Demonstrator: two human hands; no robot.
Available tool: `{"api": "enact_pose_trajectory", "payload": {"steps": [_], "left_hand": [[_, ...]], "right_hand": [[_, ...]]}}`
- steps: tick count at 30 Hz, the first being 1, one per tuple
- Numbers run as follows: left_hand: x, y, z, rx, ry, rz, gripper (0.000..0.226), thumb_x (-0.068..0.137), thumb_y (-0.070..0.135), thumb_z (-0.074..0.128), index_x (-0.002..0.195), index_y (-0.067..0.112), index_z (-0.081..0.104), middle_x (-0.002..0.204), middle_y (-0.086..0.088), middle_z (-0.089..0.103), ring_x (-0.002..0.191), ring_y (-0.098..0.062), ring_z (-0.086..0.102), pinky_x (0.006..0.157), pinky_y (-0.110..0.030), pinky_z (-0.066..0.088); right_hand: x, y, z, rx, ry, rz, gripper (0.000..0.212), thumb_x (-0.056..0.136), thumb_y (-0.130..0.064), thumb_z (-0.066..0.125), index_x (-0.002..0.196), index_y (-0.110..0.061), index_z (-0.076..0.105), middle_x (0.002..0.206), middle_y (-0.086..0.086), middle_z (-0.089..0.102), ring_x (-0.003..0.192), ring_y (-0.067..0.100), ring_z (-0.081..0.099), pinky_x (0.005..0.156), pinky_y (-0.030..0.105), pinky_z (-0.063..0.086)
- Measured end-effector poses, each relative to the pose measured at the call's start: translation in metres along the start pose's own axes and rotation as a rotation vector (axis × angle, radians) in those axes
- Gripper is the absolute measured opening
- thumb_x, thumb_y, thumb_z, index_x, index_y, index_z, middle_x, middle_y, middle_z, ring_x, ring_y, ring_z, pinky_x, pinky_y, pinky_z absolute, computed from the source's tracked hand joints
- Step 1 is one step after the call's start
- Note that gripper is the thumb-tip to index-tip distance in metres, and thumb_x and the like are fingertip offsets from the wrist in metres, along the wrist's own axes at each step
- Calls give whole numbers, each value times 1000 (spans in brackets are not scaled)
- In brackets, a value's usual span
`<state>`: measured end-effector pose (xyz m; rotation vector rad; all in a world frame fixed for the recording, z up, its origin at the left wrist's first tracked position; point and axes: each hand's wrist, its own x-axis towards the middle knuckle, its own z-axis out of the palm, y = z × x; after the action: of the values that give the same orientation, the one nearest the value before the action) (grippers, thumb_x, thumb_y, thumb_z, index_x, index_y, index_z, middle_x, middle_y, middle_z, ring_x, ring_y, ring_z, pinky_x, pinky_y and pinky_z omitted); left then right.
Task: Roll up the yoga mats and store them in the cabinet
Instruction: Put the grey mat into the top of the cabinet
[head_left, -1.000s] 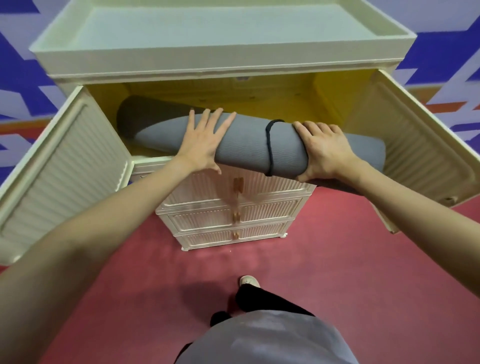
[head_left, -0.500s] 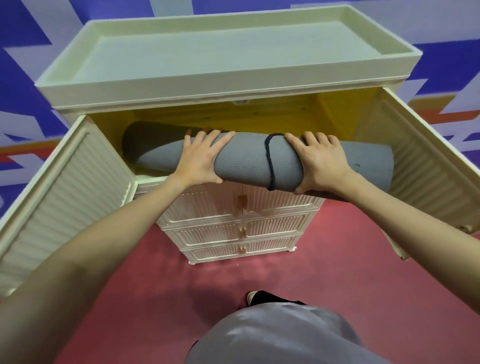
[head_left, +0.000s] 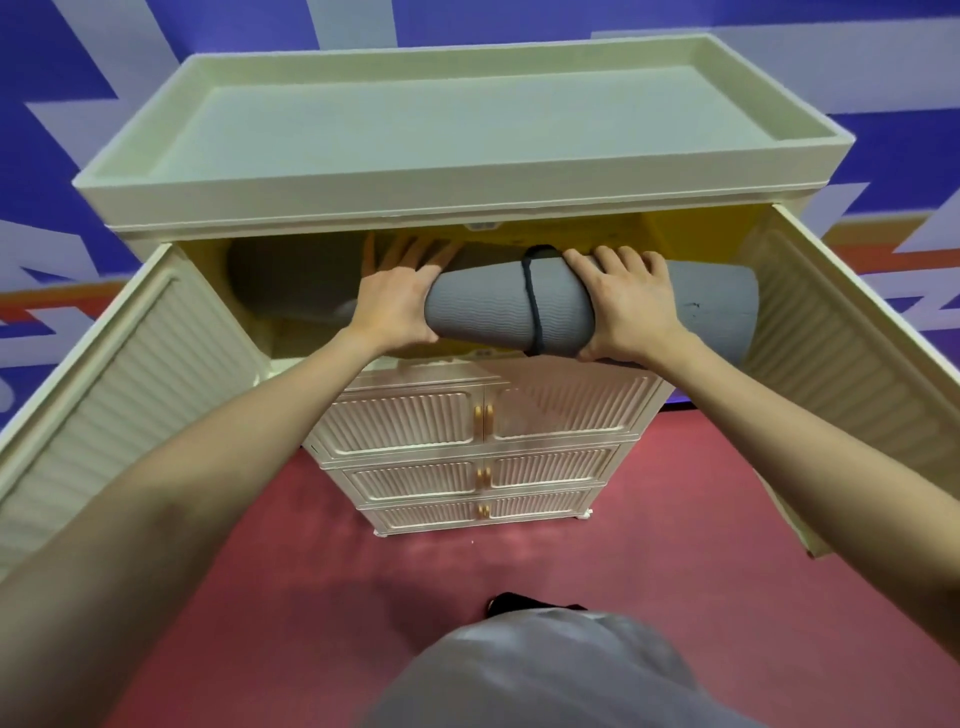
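1. Nearest the camera, at the bottom edge of the view, sits the person's grey clothing (head_left: 540, 675), with a dark shoe (head_left: 511, 604) just showing on the red floor (head_left: 675, 519).
2. 2 bare forearms reach up from the lower corners toward the cabinet's (head_left: 457, 208) open top compartment.
3. The left hand (head_left: 392, 304) grips the rolled grey yoga mat (head_left: 483, 306) left of its middle: the thumb curls under the roll's front and the fingers lie over the top, reaching into the compartment's shadow.
4. The right hand (head_left: 626, 306) holds the same roll right of the black strap (head_left: 532, 306), fingers curved over the top and thumb underneath, the palm against the ribbed surface.
5. The black strap circles the roll between the 2 hands.
6. The mat lies crosswise at the front edge of the top compartment, partly inside; its right end (head_left: 727, 312) sits close to the open right door (head_left: 852, 374).
7. A second grey roll (head_left: 291, 280) lies deeper in the compartment's left part, behind the left hand.
8. The left door (head_left: 119, 400) stands swung wide, as does the right one.
9. Below the compartment, 3 rows of closed ribbed doors (head_left: 467, 421) carry small gold handles.
10. The cabinet's top is a shallow tray with a raised rim.
11. Beyond it stands a blue, white and orange patterned wall (head_left: 909, 130).
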<state>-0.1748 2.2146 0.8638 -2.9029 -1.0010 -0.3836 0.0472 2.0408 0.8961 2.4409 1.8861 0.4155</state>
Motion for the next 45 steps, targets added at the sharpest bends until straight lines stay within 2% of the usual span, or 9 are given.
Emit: {"api": "enact_pose_trajectory", "payload": {"steps": [2, 4, 8, 12, 17, 24, 30, 38, 45], "left_hand": [[-1, 2, 9, 46, 13, -25, 103, 65, 48, 82, 150, 29, 28, 151, -10, 38, 142, -36, 28, 115, -65, 10], [-3, 2, 18, 50, -1, -64, 108, 64, 45, 84, 151, 32, 23, 154, -9, 34, 144, -34, 22, 114, -66, 9], [1, 1, 25, 44, -7, -77, 108, 64, 42, 85, 151, 33, 23, 154, -8, 33, 145, -34, 21, 114, -67, 8], [8, 1, 32, 45, 0, -93, 109, 65, 44, 84, 152, 36, 19, 156, -6, 29, 146, -33, 18, 114, -66, 4], [17, 5, 40, 51, -5, -124, 109, 64, 40, 85, 152, 36, 19, 156, -5, 26, 145, -33, 17, 115, -65, 3], [39, 10, 48, 63, -61, -209, 113, 60, 36, 88, 150, 36, 20, 153, -6, 30, 144, -33, 21, 113, -67, 6], [39, 18, 63, 83, -66, -282, 111, 64, 35, 86, 151, 36, 18, 157, -6, 24, 146, -35, 16, 113, -68, 4], [53, 15, 59, 116, -121, -306, 114, 63, 42, 86, 152, 38, 14, 157, -5, 23, 146, -34, 15, 113, -69, 1], [52, 15, 69, 124, -148, -299, 118, 65, 44, 85, 153, 37, 6, 159, -6, 17, 148, -32, 10, 111, -67, -3]], "right_hand": [[4, 0, 9, -7, 3, -4, 117, 41, -52, 85, 142, -24, 34, 128, 8, 51, 115, 32, 47, 98, 48, 32], [7, -2, 17, -11, 4, -21, 115, 42, -53, 85, 142, -23, 35, 127, 9, 51, 114, 33, 47, 100, 50, 32], [12, 2, 26, 10, 11, -34, 108, 45, -50, 84, 139, -23, 38, 125, 9, 52, 113, 33, 48, 100, 49, 31], [25, 11, 32, 31, -48, -41, 110, 51, -51, 83, 146, -25, 32, 132, 10, 52, 119, 35, 47, 101, 49, 31], [42, 21, 47, 63, -99, -56, 113, 56, -50, 83, 150, -28, 25, 143, 10, 45, 132, 37, 38, 108, 53, 26], [66, 31, 67, 125, -131, -83, 115, 61, -44, 85, 152, -31, 16, 151, 9, 29, 140, 37, 24, 115, 55, 19], [85, 34, 83, 139, -185, -93, 111, 65, -36, 85, 151, -28, 16, 154, 9, 24, 142, 37, 20, 117, 56, 13], [96, 42, 90, 135, -128, -118, 112, 64, -42, 84, 151, -29, 16, 152, 10, 28, 140, 37, 24, 116, 56, 16], [96, 43, 100, 177, -183, -98, 115, 68, -39, 84, 153, -31, 7, 159, 8, 15, 146, 37, 9, 118, 55, 4]]}}
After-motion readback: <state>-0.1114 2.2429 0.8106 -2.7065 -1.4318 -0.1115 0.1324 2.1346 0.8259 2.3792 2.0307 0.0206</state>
